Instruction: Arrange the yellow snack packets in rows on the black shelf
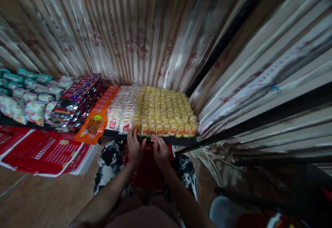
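Rows of small yellow wrapped snack cakes [166,108] with red labels stand packed together on a dark shelf [178,140]. To their left are rows of white wrapped snacks [121,105], also red-labelled. My left hand [135,148] is open, its fingers stretched up against the front where white and yellow packets meet. Just right of it, my right hand [161,151] has its fingers bent and drawn together, tips at the shelf's front edge below the yellow packets. Anything small between those tips is too dim to make out.
Left along the shelf lie an orange snack bag [95,117], a stack of dark red packets [80,98] and white and green packets [36,93]. A red crate [49,148] stands below. Striped curtains [145,31] and black poles [228,45] enclose the back and right.
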A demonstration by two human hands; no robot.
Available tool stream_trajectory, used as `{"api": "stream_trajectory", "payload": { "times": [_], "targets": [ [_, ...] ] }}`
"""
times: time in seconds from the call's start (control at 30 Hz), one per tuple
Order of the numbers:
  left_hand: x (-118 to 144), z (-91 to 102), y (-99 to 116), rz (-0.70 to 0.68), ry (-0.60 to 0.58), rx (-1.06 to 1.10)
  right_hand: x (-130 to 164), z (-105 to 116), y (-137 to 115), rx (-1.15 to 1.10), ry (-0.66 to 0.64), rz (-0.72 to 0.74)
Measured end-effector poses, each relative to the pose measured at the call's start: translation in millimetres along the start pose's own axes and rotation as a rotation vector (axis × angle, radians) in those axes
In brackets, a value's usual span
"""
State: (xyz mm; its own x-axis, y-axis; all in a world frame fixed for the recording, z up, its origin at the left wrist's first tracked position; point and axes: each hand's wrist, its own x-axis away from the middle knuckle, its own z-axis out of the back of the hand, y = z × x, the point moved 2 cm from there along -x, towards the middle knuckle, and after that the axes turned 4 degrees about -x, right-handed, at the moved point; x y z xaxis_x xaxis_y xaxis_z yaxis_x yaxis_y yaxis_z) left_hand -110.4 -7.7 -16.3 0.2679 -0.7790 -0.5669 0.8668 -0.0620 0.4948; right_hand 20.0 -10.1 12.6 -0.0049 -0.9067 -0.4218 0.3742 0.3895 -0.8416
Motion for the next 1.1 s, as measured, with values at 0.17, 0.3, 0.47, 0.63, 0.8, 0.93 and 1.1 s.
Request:
{"api": "stream_trajectory", "payload": {
  "times": [0.17,0.3,0.47,0.63,0.8,0.93,1.1],
  "targets": [
    [3.0,-18.7,17.8,0.061,0.000,-0.059,0.5,11.3,-6.7,0.050,-0.024,-0.018],
    [-0.2,-31.2,25.7,0.108,0.020,-0.097,-3.2,17.1,-14.7,0.052,-0.041,0.010],
    [0.0,-44.0,25.1,0.121,0.057,-0.142,-19.2,22.8,-15.7,0.071,-0.056,0.106],
    [2.3,-53.4,23.4,0.110,0.038,-0.156,-55.5,14.1,-21.2,0.241,-0.166,0.243],
    [5.1,-57.6,23.8,0.100,0.039,-0.127,-100.9,-17.7,-32.9,0.527,-0.329,0.280],
    [1.2,-51.1,27.6,0.086,0.032,-0.082,-126.9,-42.7,-28.1,0.680,-0.463,0.207],
    [-5.7,-46.1,29.6,0.069,-0.012,-0.081,-137.1,-55.6,-15.1,0.765,-0.550,0.149]
  ]
}}
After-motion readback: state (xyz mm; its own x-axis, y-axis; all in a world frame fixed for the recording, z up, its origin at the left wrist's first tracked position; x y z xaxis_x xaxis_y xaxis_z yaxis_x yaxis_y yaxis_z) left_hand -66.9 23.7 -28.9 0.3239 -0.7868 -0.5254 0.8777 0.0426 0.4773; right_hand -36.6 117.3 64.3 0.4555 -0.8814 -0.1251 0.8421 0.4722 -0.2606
